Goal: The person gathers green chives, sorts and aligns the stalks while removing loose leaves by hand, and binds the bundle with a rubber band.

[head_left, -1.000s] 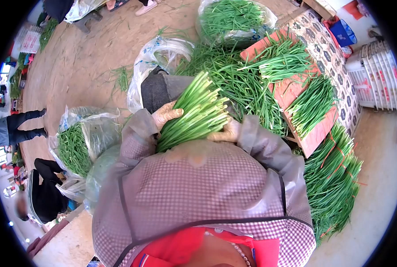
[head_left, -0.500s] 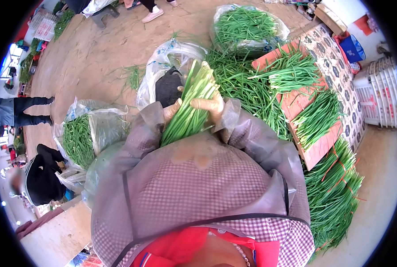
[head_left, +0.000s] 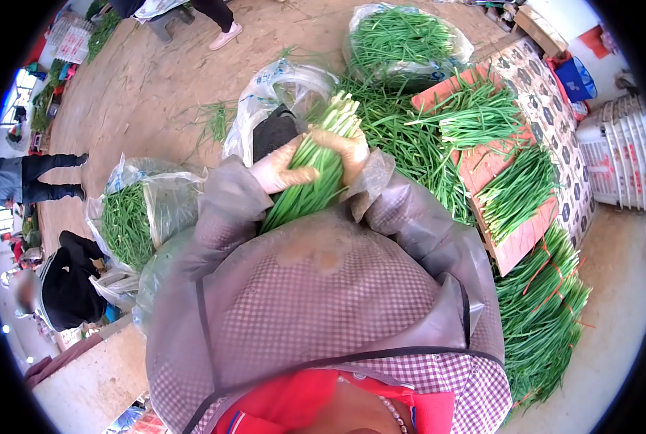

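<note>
Clasped in left hand and right hand: one chive bundle; right of both hands, red board bearing loose chives.

Two hands, one bundle, perhaps four bags (clear plastic).

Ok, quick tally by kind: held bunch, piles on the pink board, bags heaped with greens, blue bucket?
Held bunch: 1
Piles on pink board: 2
Bags heaped with greens: 2
Blue bucket: 1
Total: 6
</note>
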Demonstrator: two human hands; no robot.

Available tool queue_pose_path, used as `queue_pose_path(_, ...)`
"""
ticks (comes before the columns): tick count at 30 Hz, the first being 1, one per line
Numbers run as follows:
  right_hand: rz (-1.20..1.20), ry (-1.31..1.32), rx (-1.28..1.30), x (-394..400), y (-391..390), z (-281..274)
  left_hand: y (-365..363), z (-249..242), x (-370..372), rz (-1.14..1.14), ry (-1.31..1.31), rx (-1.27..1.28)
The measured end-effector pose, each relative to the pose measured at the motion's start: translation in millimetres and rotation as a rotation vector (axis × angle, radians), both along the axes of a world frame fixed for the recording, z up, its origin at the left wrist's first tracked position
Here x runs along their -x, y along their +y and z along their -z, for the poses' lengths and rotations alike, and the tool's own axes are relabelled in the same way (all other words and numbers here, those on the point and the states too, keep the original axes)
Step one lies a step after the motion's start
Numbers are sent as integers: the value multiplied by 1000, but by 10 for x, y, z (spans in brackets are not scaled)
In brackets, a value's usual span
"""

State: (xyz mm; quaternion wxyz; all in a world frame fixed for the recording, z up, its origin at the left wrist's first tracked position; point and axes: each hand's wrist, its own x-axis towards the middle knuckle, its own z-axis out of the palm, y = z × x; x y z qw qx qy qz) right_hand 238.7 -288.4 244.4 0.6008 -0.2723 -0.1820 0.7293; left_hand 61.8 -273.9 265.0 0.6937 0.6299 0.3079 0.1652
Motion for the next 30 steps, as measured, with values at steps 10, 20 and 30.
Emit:
queue_pose_path(10,-74,-171,-31,32,65,6,114,15,-130,158,104,158)
queue_pose_path(20,171,28,-49,-158,313,-187,-119,-441,-404,-246,406,-1256)
queue_pose_path(30,438,-20,-77,-734,635,-522,-273,-91,-448,-303,428,-1590)
